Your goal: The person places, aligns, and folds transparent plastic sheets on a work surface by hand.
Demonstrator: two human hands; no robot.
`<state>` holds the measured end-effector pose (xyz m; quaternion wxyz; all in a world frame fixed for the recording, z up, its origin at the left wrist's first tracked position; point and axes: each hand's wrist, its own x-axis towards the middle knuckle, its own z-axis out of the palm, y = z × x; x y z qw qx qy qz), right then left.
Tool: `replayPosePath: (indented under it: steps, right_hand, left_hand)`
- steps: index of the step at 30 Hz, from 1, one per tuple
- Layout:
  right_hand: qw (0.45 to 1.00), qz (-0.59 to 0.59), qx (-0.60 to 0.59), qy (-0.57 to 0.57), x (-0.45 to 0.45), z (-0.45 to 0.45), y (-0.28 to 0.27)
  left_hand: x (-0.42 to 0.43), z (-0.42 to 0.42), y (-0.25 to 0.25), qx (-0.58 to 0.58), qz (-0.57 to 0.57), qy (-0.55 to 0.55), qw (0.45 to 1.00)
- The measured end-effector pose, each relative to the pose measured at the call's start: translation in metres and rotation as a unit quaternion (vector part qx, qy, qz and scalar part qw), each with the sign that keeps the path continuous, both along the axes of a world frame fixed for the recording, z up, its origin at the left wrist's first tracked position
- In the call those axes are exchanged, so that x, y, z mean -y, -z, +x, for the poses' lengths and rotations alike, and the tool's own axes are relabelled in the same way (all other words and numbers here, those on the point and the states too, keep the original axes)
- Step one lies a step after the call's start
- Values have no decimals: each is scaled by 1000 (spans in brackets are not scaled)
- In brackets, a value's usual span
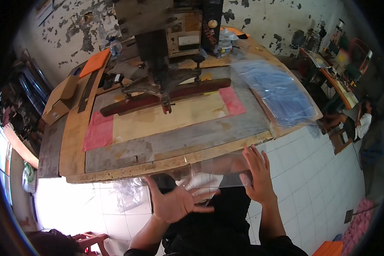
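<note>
A clear plastic sheet (pixel 209 170) hangs in front of the table's near edge, between my two hands. My right hand (pixel 258 175) is at the sheet's right end, its fingers pointing up and its thumb against the plastic. My left hand (pixel 175 202) is at the lower left of the sheet, palm up with the fingers spread. Beyond the sheet, the press machine (pixel 160 81) stands over the table, its long dark bar above a cream sheet (pixel 170 117) with pink ends on the grey plate (pixel 158 149).
A stack of clear bluish plastic (pixel 281 91) lies on the table's right side. At the left are a cardboard box (pixel 59 102) and an orange item (pixel 94 62). A person (pixel 362 121) sits far right. A red stool (pixel 91 241) stands lower left.
</note>
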<state>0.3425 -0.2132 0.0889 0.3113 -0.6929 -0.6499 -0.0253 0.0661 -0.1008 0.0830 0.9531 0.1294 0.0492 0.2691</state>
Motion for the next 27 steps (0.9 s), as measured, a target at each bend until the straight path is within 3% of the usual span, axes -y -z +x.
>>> replayPosePath:
  steps: [2,3,5,7,8,9,11,12,14,19,21,23,25,27]
  right_hand:
    - [1000,-12,-14,-16,-2,2,-2]
    - [1000,-20,0,-10,-3,2,-3]
    - [999,-34,9,-7,-4,1,0]
    - [999,8,37,-6,-5,2,5]
    - [999,24,38,-6,-6,0,3]
    - [999,21,37,-7,-3,1,6]
    - [997,78,8,2,2,7,19]
    - [997,77,8,2,4,8,24]
    - [978,180,-99,35,9,10,31]
    - [949,302,-73,61,23,23,41]
    - [917,383,-75,79,24,25,42]
    - [902,411,-92,92,22,26,49]
    - [886,438,-83,132,23,29,54]
    - [883,441,-74,142,24,32,59]
  left_hand:
    - [11,-5,1,53,-30,217,974]
    - [12,-9,1,50,-33,212,975]
    - [9,-21,1,-10,261,298,918]
    - [4,-34,-6,-69,390,157,905]
    - [-4,-30,-11,-174,562,35,808]
    - [-14,-24,-17,-268,698,-87,658]
    - [-19,6,-21,-427,697,-199,541]
    - [-19,14,-16,-426,697,-199,541]
    - [-19,27,-9,-462,717,-169,493]
    - [6,34,0,-503,675,-138,521]
    - [11,35,20,-405,603,-130,675]
    - [22,42,32,-384,590,-173,688]
    - [30,45,44,-346,386,-67,852]
    - [26,42,49,-314,360,-20,878]
